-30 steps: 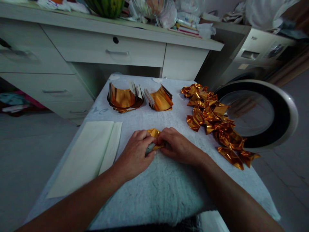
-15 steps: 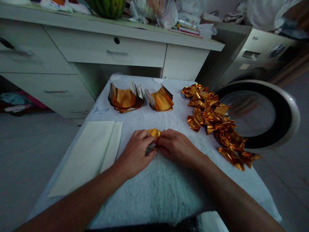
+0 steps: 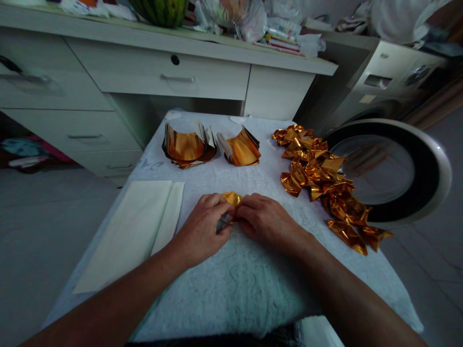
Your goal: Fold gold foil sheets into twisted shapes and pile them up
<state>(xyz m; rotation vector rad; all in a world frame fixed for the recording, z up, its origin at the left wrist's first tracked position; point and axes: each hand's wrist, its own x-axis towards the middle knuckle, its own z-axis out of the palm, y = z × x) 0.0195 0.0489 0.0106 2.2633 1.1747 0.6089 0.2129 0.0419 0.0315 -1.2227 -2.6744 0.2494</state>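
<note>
Between both hands, over the middle of the cloth-covered table point(image 3: 253, 279), is a piece of gold foil paper point(image 3: 232, 198). My left hand point(image 3: 209, 224) is closed on its left side, thumb and fingers bent round it. From the right, my right hand point(image 3: 261, 217) pinches the same paper, fingertips pressed together. Much of the foil is hidden under the fingers. Beyond the hands stand two curved stacks of gold foil sheets, the left stack point(image 3: 186, 147) and the right stack point(image 3: 241, 148). A heap of folded gold foil pieces point(image 3: 314, 168) lies to the right.
Pale folded paper sheets point(image 3: 125, 231) lie at the table's left side. Behind the table runs a white drawer counter point(image 3: 144, 65) bearing a watermelon point(image 3: 159, 10) and plastic bags. A washing machine's round open door point(image 3: 430, 168) stands close to the table's right edge.
My left thumb and fingers have shifted very slightly on the foil paper. Both hands keep their hold, and the stacks and heap stay where they were.
</note>
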